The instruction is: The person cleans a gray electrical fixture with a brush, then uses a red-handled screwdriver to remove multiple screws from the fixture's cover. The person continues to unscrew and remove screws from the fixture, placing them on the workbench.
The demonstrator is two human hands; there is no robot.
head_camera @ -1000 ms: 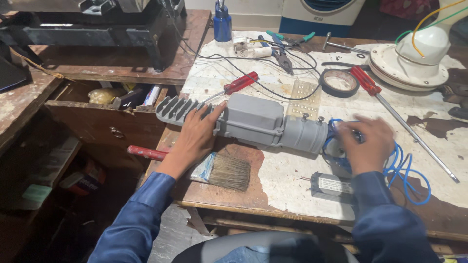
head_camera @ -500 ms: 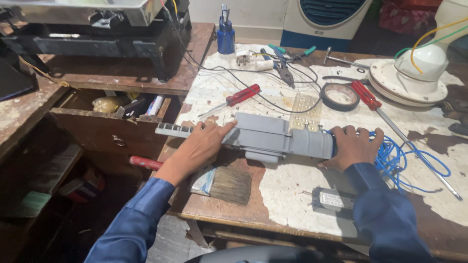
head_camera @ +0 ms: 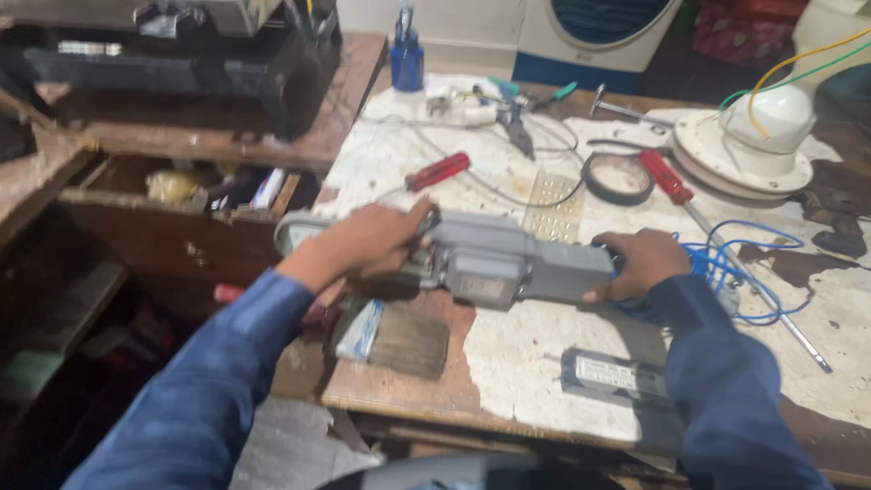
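A long grey metal housing (head_camera: 494,263), like a lamp body, lies across the worn workbench (head_camera: 544,345). My left hand (head_camera: 367,240) grips its left end, over the finned part. My right hand (head_camera: 640,263) holds its right end, next to a tangle of blue wire (head_camera: 726,272). Both arms wear blue sleeves. A wide paintbrush (head_camera: 399,336) with a red handle lies just under the housing near the bench's front edge.
Two red-handled screwdrivers (head_camera: 435,172) (head_camera: 667,177), a roll of black tape (head_camera: 617,177), pliers (head_camera: 517,127), a blue bottle (head_camera: 406,54) and a white round lamp base (head_camera: 753,145) lie behind. A small grey box (head_camera: 617,377) sits at the front. An open drawer (head_camera: 200,195) is at left.
The housing has been turned and shifted left and toward me; its fins are now hidden under my left hand. My view has moved closer and is blurred.
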